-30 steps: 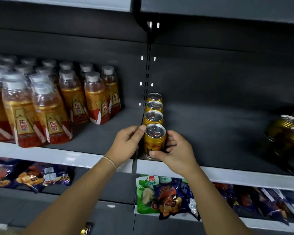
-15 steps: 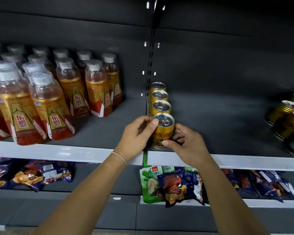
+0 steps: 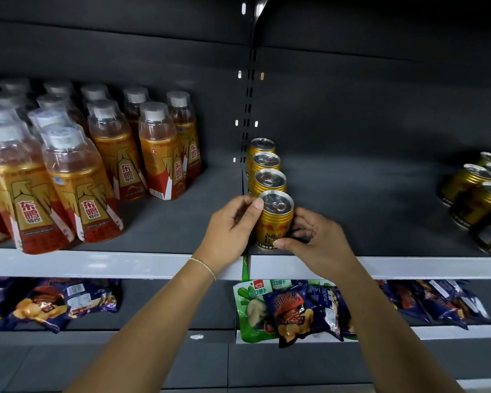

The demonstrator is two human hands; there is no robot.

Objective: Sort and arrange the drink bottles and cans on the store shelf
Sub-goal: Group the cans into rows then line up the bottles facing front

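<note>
Left hand (image 3: 229,226) and right hand (image 3: 316,241) are curled around the front Red Bull can (image 3: 275,219), which is held upright at the shelf (image 3: 97,263) edge, heading a row of three cans (image 3: 265,168). Smooth, rigid metal, judged full and weighty, so the sidewall is best gripped. Its base is hidden by fingers, and the cans at far right (image 3: 476,194) are cut off and blurred.

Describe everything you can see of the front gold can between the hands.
The front can is gold metal with a silver pull-tab top and printed lettering. It stands upright at the shelf edge, first in a row of four. The left hand grips its upper side; the right hand pinches its base.
</note>
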